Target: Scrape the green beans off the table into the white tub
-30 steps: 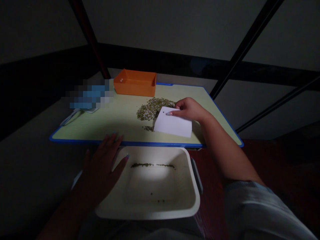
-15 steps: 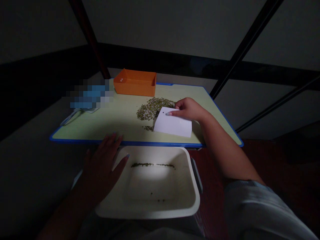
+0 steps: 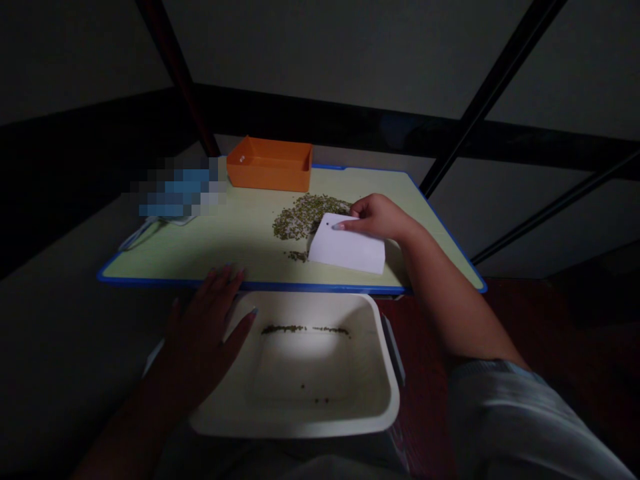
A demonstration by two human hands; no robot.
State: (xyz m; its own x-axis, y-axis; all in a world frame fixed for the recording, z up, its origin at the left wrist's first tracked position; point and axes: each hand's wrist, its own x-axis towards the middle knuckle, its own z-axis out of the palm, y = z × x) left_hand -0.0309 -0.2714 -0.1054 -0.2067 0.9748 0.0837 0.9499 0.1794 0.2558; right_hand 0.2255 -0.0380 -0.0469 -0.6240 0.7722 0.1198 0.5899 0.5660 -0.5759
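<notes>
My right hand (image 3: 377, 217) grips a white flat scraper (image 3: 349, 247) with a small hole near its top corner, thumb on its near face. The scraper stands against the table top, tilted, at the near right side of a spread of small green beans (image 3: 305, 217). A smaller cluster of beans lies at its left edge. My left hand (image 3: 207, 327), fingers spread, rests at the left rim of a white plastic basin (image 3: 300, 427). Inside the basin, beans line the far edge of the floor and a few lie near its front.
An orange open tray (image 3: 270, 175) stands at the back of the pale, blue-edged table (image 3: 225, 220). On the left lies a blurred blue item (image 3: 180, 190) with a white cable (image 3: 135, 235). The basin sits below the table's front edge. Dark panels rise behind.
Almost nothing differs. The scraper and right hand hold nearly the same place, and the left hand stays at the basin; the whole view has shifted very slightly.
</notes>
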